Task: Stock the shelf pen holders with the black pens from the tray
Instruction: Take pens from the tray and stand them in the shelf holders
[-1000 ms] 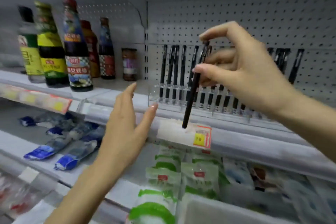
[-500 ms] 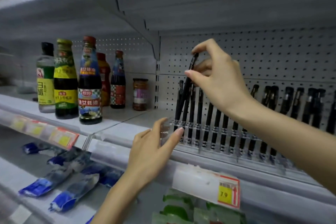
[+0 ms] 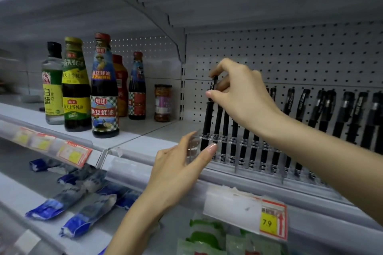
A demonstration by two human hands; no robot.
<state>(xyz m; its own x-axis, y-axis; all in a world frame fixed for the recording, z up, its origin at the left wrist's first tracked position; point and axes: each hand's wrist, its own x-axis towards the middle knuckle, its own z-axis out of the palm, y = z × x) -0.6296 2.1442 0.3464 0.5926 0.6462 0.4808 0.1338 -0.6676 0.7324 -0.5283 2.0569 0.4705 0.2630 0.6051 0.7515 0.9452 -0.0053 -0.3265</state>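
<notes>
Figure: my right hand (image 3: 242, 93) pinches a black pen (image 3: 207, 122) into the leftmost slot of the pen holder (image 3: 193, 147). My left hand (image 3: 178, 167), fingers straight, steadies it. Slots rightward are filled, so this row seems nearly complete.

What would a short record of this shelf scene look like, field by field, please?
Right hand: pinches the top of a pen
Pen: nearly upright, lower end in the leftmost slot
Left hand: fingers fairly straight, touching the holder's left end
Holder: clear rack on the shelf, with a row of black pens standing in it
Left of holder: bottles, jar
Shelf edge: price tag reading 7.9
Tray: not in view
</notes>
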